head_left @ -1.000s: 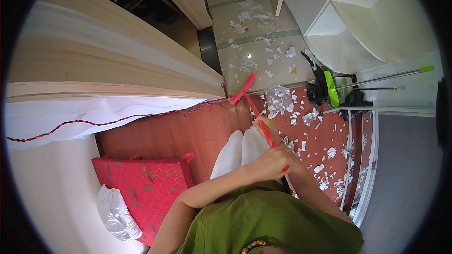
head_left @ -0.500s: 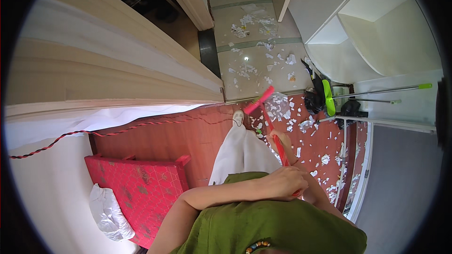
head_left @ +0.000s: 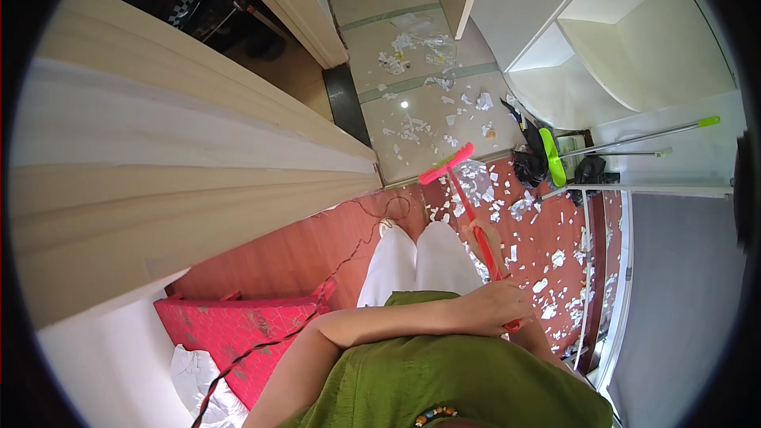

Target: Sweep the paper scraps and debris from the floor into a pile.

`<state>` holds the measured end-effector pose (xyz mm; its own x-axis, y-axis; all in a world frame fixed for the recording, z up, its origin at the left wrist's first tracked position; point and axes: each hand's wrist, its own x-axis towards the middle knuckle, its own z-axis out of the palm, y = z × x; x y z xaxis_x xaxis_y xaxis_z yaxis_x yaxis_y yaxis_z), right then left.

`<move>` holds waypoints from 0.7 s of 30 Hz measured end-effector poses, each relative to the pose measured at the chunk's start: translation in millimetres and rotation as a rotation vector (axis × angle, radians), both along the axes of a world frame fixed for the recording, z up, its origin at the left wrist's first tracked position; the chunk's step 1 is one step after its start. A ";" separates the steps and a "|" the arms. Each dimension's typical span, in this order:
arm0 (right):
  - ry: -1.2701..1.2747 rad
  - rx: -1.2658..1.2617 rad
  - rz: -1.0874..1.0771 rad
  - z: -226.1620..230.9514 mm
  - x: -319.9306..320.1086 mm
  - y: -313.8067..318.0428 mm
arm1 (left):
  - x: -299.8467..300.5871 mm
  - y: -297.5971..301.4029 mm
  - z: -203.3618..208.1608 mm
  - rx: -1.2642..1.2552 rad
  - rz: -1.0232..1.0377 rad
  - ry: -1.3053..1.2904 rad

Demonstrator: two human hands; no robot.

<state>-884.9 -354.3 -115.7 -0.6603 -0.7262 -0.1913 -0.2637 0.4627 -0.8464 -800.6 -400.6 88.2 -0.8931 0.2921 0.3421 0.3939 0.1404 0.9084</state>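
The red-handled broom with a pink bar-shaped head (head_left: 464, 200) slants away from the body; the left hand (head_left: 498, 304) is wrapped around its near end, the right hand (head_left: 493, 236) grips farther along; its head lies beyond both, near white paper scraps (head_left: 542, 286).

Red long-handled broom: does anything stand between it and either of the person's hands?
Nothing visible does: the left hand wraps the red long-handled broom at its near end, and the right hand holds it farther along, toward the pink broom head.
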 end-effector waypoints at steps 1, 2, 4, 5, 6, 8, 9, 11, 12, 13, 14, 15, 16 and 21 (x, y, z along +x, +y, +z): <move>-0.001 0.007 0.006 -2.3 1.4 -1.7 | 3.5 -3.8 -1.5 0.033 -0.001 -0.008; -0.002 0.014 0.015 -4.8 2.7 -3.1 | 6.0 -6.1 -3.4 0.066 0.001 -0.017; -0.007 0.026 0.038 -10.0 5.2 -5.0 | 8.6 -6.0 -9.6 0.088 0.049 -0.018; -0.011 0.031 0.052 -12.4 6.2 -5.6 | 9.2 -5.8 -11.4 0.104 0.091 -0.015; -0.014 0.034 0.067 -14.8 6.8 -5.9 | 8.6 -7.1 -11.8 0.106 0.103 -0.021; -0.011 0.036 0.100 -19.3 -1.0 -5.7 | 0.1 -10.1 -12.0 0.050 0.065 -0.033; -0.008 0.035 0.116 -21.1 -5.7 -5.2 | -2.6 -6.8 -12.8 0.048 0.077 -0.033; -0.003 0.028 0.143 -24.2 -13.4 -5.4 | -7.0 -1.0 -13.9 0.071 0.158 -0.007; 0.000 0.025 0.155 -25.3 -17.8 -4.9 | -11.1 1.5 -11.9 0.066 0.165 -0.007; 0.002 0.023 0.168 -26.1 -21.7 -3.3 | -16.0 4.5 -7.1 0.056 0.180 -0.027; 0.005 0.021 0.179 -26.7 -25.8 -1.6 | -19.9 8.1 -4.2 0.048 0.193 -0.047; 0.008 0.020 0.190 -27.3 -30.0 0.0 | -21.7 12.7 -3.7 0.045 0.200 -0.047; 0.011 0.018 0.201 -27.8 -34.1 1.2 | -22.6 17.3 -3.2 0.018 0.205 -0.037; 0.018 0.007 0.251 -33.5 -50.7 -0.1 | -31.0 25.3 2.8 -0.011 0.209 -0.077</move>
